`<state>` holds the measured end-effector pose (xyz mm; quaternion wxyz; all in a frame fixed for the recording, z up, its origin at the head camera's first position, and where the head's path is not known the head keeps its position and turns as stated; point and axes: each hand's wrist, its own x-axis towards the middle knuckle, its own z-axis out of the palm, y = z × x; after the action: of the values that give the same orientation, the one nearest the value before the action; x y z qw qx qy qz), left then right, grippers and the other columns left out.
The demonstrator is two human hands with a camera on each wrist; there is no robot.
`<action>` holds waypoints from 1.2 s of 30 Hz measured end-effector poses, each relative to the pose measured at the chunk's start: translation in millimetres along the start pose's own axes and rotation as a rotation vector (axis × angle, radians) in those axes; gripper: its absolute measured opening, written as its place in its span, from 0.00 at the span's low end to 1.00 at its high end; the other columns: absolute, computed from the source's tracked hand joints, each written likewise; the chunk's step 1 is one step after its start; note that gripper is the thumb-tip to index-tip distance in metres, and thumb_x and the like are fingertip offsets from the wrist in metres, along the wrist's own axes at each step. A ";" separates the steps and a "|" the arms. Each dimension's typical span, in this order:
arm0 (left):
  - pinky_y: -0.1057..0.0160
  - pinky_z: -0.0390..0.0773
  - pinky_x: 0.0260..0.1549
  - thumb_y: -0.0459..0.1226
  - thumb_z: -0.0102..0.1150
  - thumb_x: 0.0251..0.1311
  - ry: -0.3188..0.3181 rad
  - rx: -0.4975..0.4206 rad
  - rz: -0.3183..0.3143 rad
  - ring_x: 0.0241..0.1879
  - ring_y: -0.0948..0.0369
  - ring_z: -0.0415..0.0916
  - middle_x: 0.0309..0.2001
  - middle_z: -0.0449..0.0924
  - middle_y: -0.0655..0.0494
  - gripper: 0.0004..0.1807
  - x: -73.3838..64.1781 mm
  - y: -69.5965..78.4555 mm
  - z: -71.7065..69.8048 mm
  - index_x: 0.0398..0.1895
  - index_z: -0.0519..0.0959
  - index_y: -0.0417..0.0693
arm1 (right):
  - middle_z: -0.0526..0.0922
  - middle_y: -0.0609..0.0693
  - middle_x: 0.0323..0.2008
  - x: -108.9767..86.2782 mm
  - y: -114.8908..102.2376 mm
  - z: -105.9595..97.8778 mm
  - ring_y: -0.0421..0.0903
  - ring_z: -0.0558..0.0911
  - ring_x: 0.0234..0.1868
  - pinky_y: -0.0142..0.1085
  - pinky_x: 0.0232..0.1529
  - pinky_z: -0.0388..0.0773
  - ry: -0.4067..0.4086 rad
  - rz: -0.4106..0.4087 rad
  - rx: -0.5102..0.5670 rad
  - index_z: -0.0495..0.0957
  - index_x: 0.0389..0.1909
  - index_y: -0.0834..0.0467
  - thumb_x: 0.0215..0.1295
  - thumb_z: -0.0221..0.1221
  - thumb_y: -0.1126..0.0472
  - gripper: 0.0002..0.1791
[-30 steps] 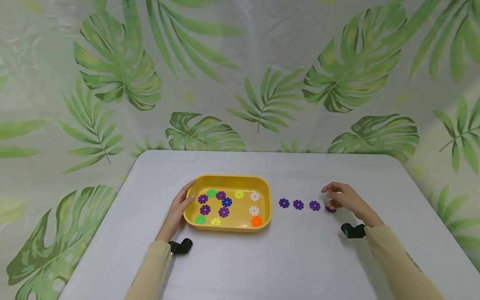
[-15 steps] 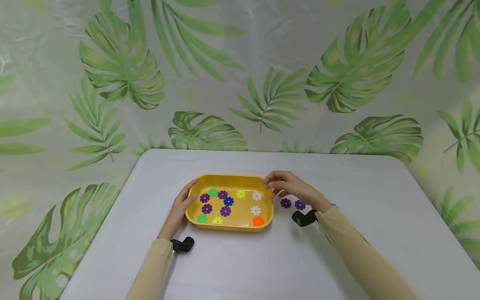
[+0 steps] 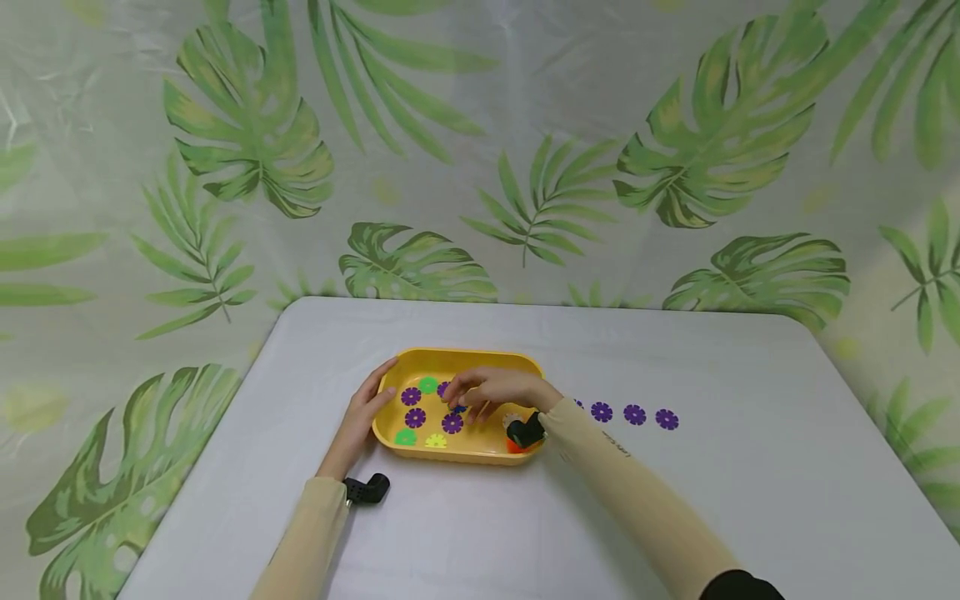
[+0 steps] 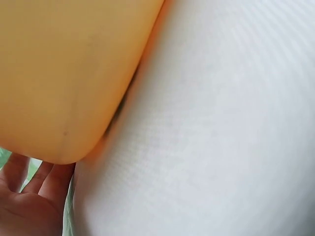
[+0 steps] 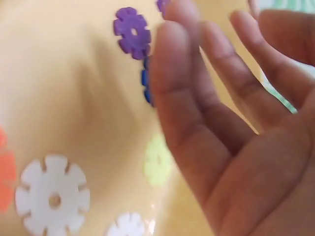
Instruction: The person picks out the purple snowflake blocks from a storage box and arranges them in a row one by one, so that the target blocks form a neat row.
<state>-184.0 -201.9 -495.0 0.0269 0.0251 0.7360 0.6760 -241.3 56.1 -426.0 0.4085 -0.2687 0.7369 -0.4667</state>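
Note:
A yellow tray [image 3: 457, 457] stands on the table, with several flower-shaped notched plastic discs inside. My left hand [image 3: 352, 425] grips its left end, thumb over the rim and fingers along the outer wall. Over the middle of the tray, my right hand [image 3: 501, 388] reaches down with loosely bent fingers; the right wrist view shows nothing held in it. Near its fingertips lie a purple disc [image 5: 127, 23] and a blue disc [image 5: 145, 81], partly hidden by a finger. Another purple disc [image 3: 452, 424] lies just below the hand in the head view.
Right of the tray, purple discs [image 3: 634, 414] lie in a row on the white table [image 3: 465, 533], the nearest partly covered by the right sleeve. Inside the tray are also green discs [image 3: 406, 437], white discs [image 5: 34, 196] and an orange disc [image 5: 6, 172]. A leaf-patterned cloth [image 3: 420, 167] hangs behind.
My right hand has left the last purple disc of the row and moved left, past the tray's right rim, to over the discs inside. My left hand has kept its grip on the tray.

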 end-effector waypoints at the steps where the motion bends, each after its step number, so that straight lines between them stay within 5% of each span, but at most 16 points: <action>1: 0.53 0.43 0.70 0.42 0.45 0.73 -0.001 0.004 0.000 0.73 0.61 0.41 0.73 0.51 0.60 0.25 0.1 -0.1 -0.1 0.72 0.61 0.59 | 0.77 0.60 0.53 4.2 -0.3 2.2 0.59 0.81 0.41 0.44 0.44 0.81 -0.019 0.027 -0.001 0.73 0.56 0.66 0.70 0.48 0.66 0.16; 6: 0.52 0.43 0.70 0.42 0.45 0.73 -0.007 0.006 0.003 0.73 0.60 0.41 0.73 0.51 0.60 0.25 -0.1 -0.2 -0.8 0.72 0.61 0.59 | 0.78 0.56 0.50 19.5 -1.0 11.0 0.54 0.82 0.35 0.39 0.41 0.82 -0.053 0.124 -0.022 0.74 0.54 0.65 0.69 0.47 0.69 0.16; 18: 0.54 0.43 0.70 0.40 0.45 0.72 -0.004 -0.014 0.003 0.72 0.61 0.42 0.73 0.52 0.60 0.25 -0.4 1.7 1.1 0.72 0.61 0.58 | 0.78 0.55 0.36 25.9 -0.7 19.0 0.45 0.79 0.26 0.32 0.32 0.81 -0.039 0.203 -0.045 0.77 0.45 0.67 0.64 0.46 0.76 0.14; 29: 0.52 0.43 0.70 0.41 0.45 0.73 -0.006 -0.010 0.009 0.73 0.60 0.42 0.73 0.52 0.59 0.25 -0.4 0.0 0.7 0.72 0.61 0.59 | 0.76 0.51 0.23 19.5 4.6 13.0 0.41 0.74 0.20 0.28 0.21 0.74 0.003 0.111 -0.141 0.79 0.41 0.65 0.62 0.51 0.75 0.11; 36: 0.55 0.45 0.70 0.39 0.44 0.73 -0.006 -0.026 0.009 0.72 0.62 0.44 0.73 0.53 0.60 0.25 -0.6 0.9 2.2 0.72 0.61 0.58 | 0.76 0.51 0.25 -2.9 3.1 -4.4 0.42 0.74 0.22 0.32 0.27 0.77 0.014 0.022 -0.046 0.77 0.43 0.65 0.62 0.49 0.71 0.11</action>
<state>-183.2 -199.7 -494.3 0.0267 0.0300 0.7269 0.6856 -243.5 61.7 -426.8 0.4023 -0.2667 0.7532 -0.4468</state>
